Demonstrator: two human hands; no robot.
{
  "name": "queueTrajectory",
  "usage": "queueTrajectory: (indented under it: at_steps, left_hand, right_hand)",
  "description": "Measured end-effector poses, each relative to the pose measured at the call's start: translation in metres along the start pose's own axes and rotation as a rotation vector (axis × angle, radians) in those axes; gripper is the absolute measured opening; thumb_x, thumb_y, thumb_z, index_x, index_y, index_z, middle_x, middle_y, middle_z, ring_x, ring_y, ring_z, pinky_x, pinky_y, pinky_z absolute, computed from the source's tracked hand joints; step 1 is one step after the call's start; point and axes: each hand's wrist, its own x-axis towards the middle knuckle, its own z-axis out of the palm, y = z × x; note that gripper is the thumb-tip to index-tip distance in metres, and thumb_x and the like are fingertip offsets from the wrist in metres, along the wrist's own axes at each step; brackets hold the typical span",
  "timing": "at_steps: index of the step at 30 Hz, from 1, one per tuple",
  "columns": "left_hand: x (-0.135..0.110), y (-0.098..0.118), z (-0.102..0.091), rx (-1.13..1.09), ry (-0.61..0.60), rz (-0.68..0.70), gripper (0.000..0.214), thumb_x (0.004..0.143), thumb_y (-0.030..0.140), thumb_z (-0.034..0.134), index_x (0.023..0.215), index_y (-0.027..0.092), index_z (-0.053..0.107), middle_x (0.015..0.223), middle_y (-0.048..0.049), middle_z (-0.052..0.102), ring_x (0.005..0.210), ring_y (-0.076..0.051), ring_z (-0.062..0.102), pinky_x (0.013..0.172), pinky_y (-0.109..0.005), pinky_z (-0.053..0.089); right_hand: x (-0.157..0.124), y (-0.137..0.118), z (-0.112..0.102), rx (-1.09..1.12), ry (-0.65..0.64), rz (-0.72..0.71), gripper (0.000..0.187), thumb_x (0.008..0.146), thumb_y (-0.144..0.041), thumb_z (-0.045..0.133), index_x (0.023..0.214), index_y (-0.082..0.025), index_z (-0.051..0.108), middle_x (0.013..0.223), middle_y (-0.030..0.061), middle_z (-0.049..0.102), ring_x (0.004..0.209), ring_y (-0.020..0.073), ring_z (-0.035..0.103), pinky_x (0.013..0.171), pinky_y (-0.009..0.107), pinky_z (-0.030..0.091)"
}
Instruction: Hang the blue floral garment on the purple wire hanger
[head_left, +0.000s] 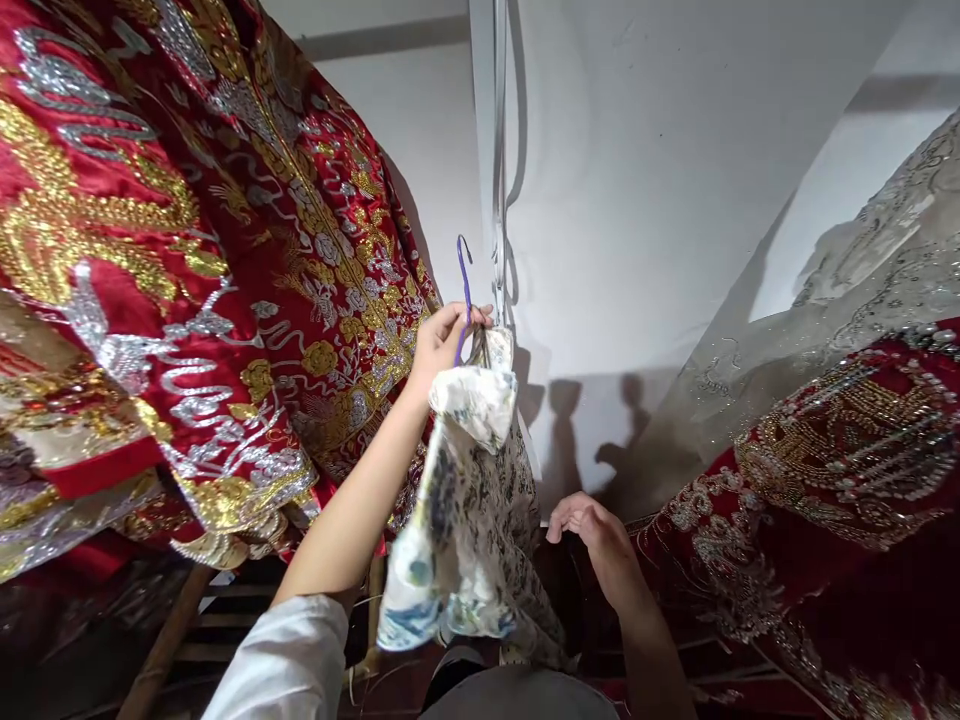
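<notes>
My left hand [444, 345] is closed around the neck of a purple clothes hanger [463, 270], its hook pointing up. From that hanger hangs a white garment with blue and green floral print [461, 520]. Behind it is a longer patterned garment [521, 500] in pale fabric with dark markings; how it is held up is partly hidden. To the right of both garments, my right hand [592, 535] hovers apart from them. Its fingers are loosely bent, with nothing visible in them.
Red garments [330, 280] with gold and silver embroidery fill the left side. A beaded dark red dress [847, 480] and a sheer sequined fabric [885, 230] stand at right. A strap [499, 150] runs down the white wall [637, 200]. A bamboo-like frame [161, 650] shows at lower left.
</notes>
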Motion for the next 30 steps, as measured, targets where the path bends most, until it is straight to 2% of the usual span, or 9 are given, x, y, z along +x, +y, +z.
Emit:
queueTrajectory:
  at_steps: [3,6,10,12,14,16,21,27,30]
  left_hand:
    - [0.008,0.01,-0.005,-0.104,0.079,0.033,0.023,0.089,0.043,0.071,0.084,0.021,0.066,0.087,-0.0057,0.073,0.106,-0.028,0.072,0.109,-0.052,0.051]
    - [-0.011,0.028,-0.01,-0.128,0.122,0.085,0.018,0.09,0.04,0.071,0.084,0.023,0.069,0.085,-0.0042,0.072,0.104,-0.028,0.073,0.107,-0.052,0.054]
    - [-0.045,0.039,-0.01,-0.06,-0.045,-0.012,0.028,0.091,0.049,0.068,0.085,0.022,0.07,0.083,-0.0061,0.072,0.107,-0.031,0.073,0.101,-0.053,0.057]
    - [-0.049,0.033,-0.005,-0.101,-0.149,-0.084,0.032,0.091,0.052,0.067,0.084,0.021,0.068,0.083,-0.0074,0.072,0.111,-0.033,0.071,0.1,-0.054,0.057]
    - [-0.042,0.021,0.004,-0.166,-0.177,-0.126,0.036,0.091,0.055,0.066,0.083,0.02,0.064,0.085,-0.0079,0.071,0.114,-0.033,0.07,0.101,-0.053,0.056]
    - [-0.028,0.008,0.014,-0.197,-0.136,-0.153,0.039,0.09,0.058,0.064,0.083,0.021,0.059,0.092,-0.0087,0.071,0.118,-0.033,0.069,0.102,-0.052,0.056]
    - [0.002,-0.021,0.027,-0.271,0.073,-0.168,0.037,0.097,0.058,0.052,0.092,0.022,0.048,0.108,-0.0096,0.069,0.131,-0.027,0.062,0.103,-0.041,0.058]
    - [0.01,-0.033,0.029,-0.472,0.254,-0.202,0.022,0.109,0.032,0.029,0.092,0.025,0.041,0.111,-0.0022,0.067,0.133,-0.009,0.058,0.116,-0.033,0.047]
    - [0.007,-0.031,0.043,-0.466,0.209,-0.326,0.029,0.11,0.026,0.018,0.089,0.026,0.04,0.114,-0.0019,0.069,0.131,-0.007,0.059,0.117,-0.032,0.045]
  right_hand:
    - [-0.002,0.01,0.0,-0.005,0.047,0.072,0.038,0.097,-0.054,0.054,0.087,-0.022,0.071,0.073,0.004,0.066,0.07,0.0196,0.061,0.07,0.032,0.048]
    - [-0.001,0.014,-0.006,-0.004,0.082,0.094,0.036,0.096,-0.054,0.057,0.086,-0.022,0.07,0.072,0.0038,0.065,0.069,0.0198,0.06,0.068,0.032,0.048]
    - [0.006,0.015,-0.01,0.001,0.086,0.122,0.035,0.096,-0.053,0.057,0.087,-0.022,0.07,0.072,0.003,0.064,0.069,0.0188,0.059,0.069,0.032,0.047]
    - [0.011,0.017,-0.008,0.002,0.078,0.151,0.035,0.096,-0.053,0.057,0.087,-0.021,0.069,0.071,0.0025,0.063,0.068,0.0179,0.058,0.069,0.031,0.046]
    - [0.016,0.019,-0.003,0.015,0.072,0.176,0.036,0.095,-0.054,0.058,0.087,-0.021,0.069,0.071,0.0022,0.062,0.067,0.0173,0.057,0.068,0.031,0.046]
    - [0.019,0.021,0.003,0.043,0.076,0.191,0.038,0.093,-0.056,0.061,0.086,-0.02,0.069,0.069,0.0022,0.062,0.066,0.017,0.057,0.067,0.031,0.045]
    - [0.02,0.027,0.011,0.087,0.106,0.239,0.042,0.087,-0.061,0.066,0.083,-0.019,0.068,0.066,0.0026,0.062,0.063,0.0171,0.056,0.063,0.031,0.043]
    - [0.012,0.03,0.002,0.094,0.164,0.278,0.043,0.085,-0.062,0.068,0.082,-0.02,0.068,0.065,0.0021,0.062,0.062,0.0173,0.055,0.063,0.032,0.043]
    - [0.009,0.029,0.0,0.1,0.165,0.296,0.042,0.085,-0.062,0.068,0.082,-0.02,0.069,0.066,0.0024,0.063,0.062,0.0175,0.055,0.064,0.032,0.044]
